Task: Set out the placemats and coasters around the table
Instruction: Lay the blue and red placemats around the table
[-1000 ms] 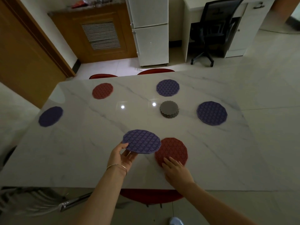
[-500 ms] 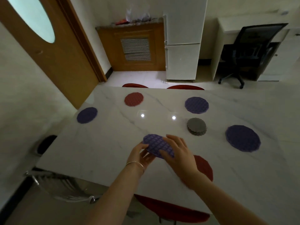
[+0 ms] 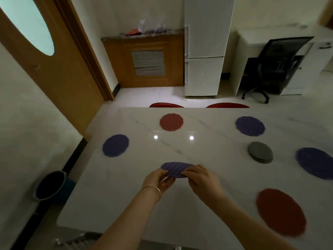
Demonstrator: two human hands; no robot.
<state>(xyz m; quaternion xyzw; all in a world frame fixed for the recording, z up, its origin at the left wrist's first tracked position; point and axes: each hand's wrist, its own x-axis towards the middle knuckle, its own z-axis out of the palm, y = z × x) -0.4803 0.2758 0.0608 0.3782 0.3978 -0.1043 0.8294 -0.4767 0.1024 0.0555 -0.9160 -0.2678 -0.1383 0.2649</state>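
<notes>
Both hands are on it: the round purple textured placemat [image 3: 175,169] is held just above the white marble-look table [image 3: 126,204], on the near side of the two bright ceiling-light reflections [image 3: 173,137]. The left hand [image 3: 158,181] cups it from beneath with the thumb on top at its near-left edge, a thin bangle at the wrist; the right hand [image 3: 201,179] pinches the near-right edge, fingers curled over the rim. The mat looks close to level, slightly tipped up toward the camera.

To land this well, I'd say lower it flat, let the far edge touch first, then release both pinches together so the soft mat doesn't fold or skid on the glossy top. The open stretch of table near-left of the reflections looks like the unfilled seat, so that's the likely spot.

Around the reflections: a round red woven placemat [image 3: 171,122] just beyond them, a purple round placemat [image 3: 115,145] to their left, another purple mat [image 3: 250,126] to the far right, a third purple one [image 3: 315,163] further right and nearer, and a large red mat [image 3: 281,214] near-right. A stack of round grey coasters [image 3: 260,154] sits to the right, untouched, so coasters remain to be dealt out.

Nothing on the tabletop blocks the drop. Two red chair backs [image 3: 166,105] peek over the far edge, and a dark bucket [image 3: 50,184] stands on the floor off the left side.
</notes>
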